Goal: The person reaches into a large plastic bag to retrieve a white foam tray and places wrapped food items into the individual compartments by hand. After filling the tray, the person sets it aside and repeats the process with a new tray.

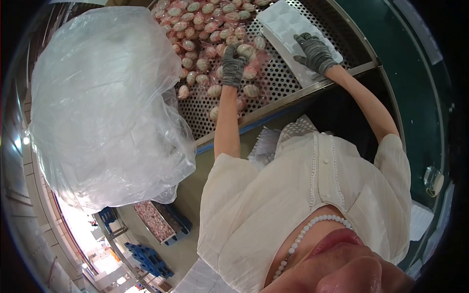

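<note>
Both of my hands wear grey striped knit gloves. My left hand is among egg-shaped items in clear, pink-tinted wrappers. Its fingers are curled and look closed on a wrapped egg, though the hand itself partly hides what it holds. Right beside its fingertips lies a pale wrapped egg. My right hand lies across a white tray with moulded hollows, its fingers spread and its thumb near the tray's left side. The tray rests on a perforated metal work surface.
A large clear plastic bag with white contents bulks at the left. The work surface has a raised metal rim. Lower left, a crate of pinkish items and blue pallets stand on the floor. Green flooring shows at right.
</note>
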The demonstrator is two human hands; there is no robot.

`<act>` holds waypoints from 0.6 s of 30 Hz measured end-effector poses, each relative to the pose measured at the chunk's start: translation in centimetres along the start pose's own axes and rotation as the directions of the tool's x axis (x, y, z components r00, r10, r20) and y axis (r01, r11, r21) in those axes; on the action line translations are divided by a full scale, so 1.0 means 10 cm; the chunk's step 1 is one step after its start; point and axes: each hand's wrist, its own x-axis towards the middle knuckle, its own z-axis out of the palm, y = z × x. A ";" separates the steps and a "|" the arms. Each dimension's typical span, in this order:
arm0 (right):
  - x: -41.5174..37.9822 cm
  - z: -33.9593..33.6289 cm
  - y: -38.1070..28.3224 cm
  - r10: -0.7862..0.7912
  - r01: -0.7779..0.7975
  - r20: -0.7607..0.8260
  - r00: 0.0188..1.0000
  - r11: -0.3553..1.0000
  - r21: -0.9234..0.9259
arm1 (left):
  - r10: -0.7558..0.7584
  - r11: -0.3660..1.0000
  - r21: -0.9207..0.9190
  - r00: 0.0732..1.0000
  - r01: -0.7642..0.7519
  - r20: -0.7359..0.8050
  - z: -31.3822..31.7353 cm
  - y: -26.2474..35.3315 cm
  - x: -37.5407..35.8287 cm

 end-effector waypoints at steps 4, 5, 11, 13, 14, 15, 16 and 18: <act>0.04 0.11 -0.08 -0.050 0.064 -0.121 0.991 0.991 0.114 | 0.330 0.942 -0.063 0.944 -0.329 0.002 0.35 0.08 0.09; 0.02 0.08 -0.14 -0.052 0.060 -0.071 0.996 0.992 0.114 | 0.335 0.941 -0.061 0.942 -0.334 0.008 0.42 0.09 0.12; 0.05 0.05 0.01 -0.006 0.135 -0.377 0.926 0.938 0.318 | -0.147 0.536 -0.812 0.973 0.232 0.181 0.70 0.16 0.14; 0.07 0.02 0.02 0.057 0.119 -0.270 0.961 0.797 0.592 | -0.069 0.502 -0.847 0.985 0.172 0.158 0.76 0.08 0.17; 0.09 -0.01 0.02 0.081 0.076 -0.149 0.985 0.576 0.814 | -0.067 0.500 -0.848 0.984 0.174 0.162 0.78 0.07 0.18; 0.09 -0.05 0.01 0.087 -0.103 0.081 0.993 0.289 0.952 | 0.015 0.517 -0.844 0.984 0.144 0.177 0.79 0.06 0.19; 0.11 -0.02 -0.01 0.093 -0.103 0.079 0.993 0.292 0.951 | 0.098 0.530 -0.840 0.976 0.113 0.193 0.81 0.05 0.20; 0.15 0.10 -0.05 0.196 -0.103 0.045 0.980 0.296 0.950 | 0.088 0.548 -0.830 0.979 0.105 0.182 0.83 0.12 0.16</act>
